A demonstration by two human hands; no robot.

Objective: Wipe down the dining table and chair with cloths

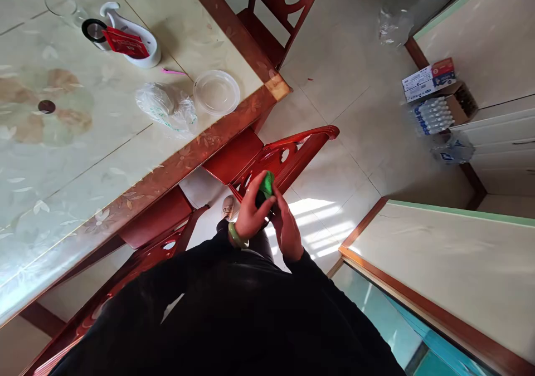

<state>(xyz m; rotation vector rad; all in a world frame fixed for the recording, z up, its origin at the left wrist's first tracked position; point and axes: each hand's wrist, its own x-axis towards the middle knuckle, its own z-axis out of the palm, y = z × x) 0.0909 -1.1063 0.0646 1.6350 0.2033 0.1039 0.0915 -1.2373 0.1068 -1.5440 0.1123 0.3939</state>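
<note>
In front of my body, both hands meet around a small bright green item (267,183), perhaps a folded cloth, though its kind is unclear. Something dark shows below it between the fingers, too hidden to name. My left hand (249,215), with a pale green bangle (238,235) at the wrist, curls its fingers and thumb around the left side of the item. My right hand (287,226) presses its fingers against the right side. Just beyond the hands stands a red wooden chair (298,156).
Left, a table (125,198) bears a clear plastic bowl (216,92), a plastic bag (165,106), a white holder (151,53) with a red packet (125,43), and a glass (61,5). Boxes (430,81) and bottles (434,115) stand right, near the wall.
</note>
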